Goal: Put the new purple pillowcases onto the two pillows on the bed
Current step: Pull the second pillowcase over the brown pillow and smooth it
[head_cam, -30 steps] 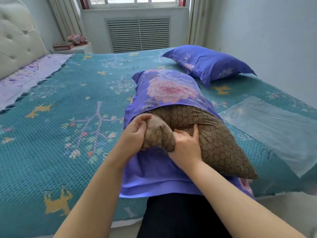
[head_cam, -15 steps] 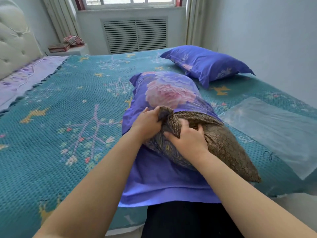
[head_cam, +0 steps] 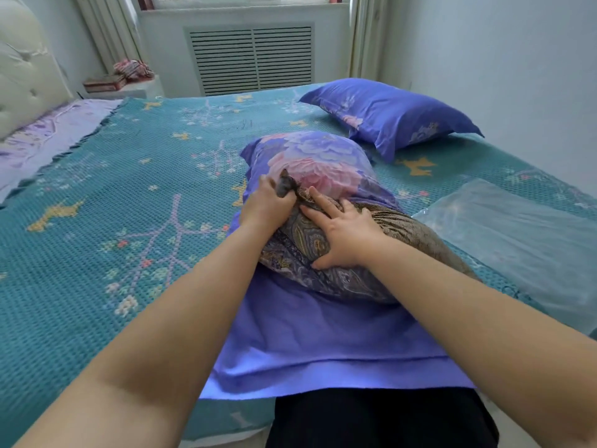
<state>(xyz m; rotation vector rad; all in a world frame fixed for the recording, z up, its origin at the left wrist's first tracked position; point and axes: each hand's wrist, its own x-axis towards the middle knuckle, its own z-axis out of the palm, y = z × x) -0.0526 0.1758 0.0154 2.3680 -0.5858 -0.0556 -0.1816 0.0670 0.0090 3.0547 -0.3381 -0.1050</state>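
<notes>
Left hand (head_cam: 269, 206) gripping a corner of the brown pillow (head_cam: 326, 253), right hand (head_cam: 344, 236) pressing flat on it with fingers spread, pillow lying half inside the purple case (head_cam: 316, 337) at the bed's (head_cam: 97, 221) near edge, second cased pillow (head_cam: 387, 116) lying far right.

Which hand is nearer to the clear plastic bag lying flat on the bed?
Right. The right hand rests on the brown patterned pillow, beside the clear plastic bag; the left hand grips the pillow's corner, farther away.

Pillow (head_cam: 416, 234) half inside pillowcase (head_cam: 323, 156)
</notes>
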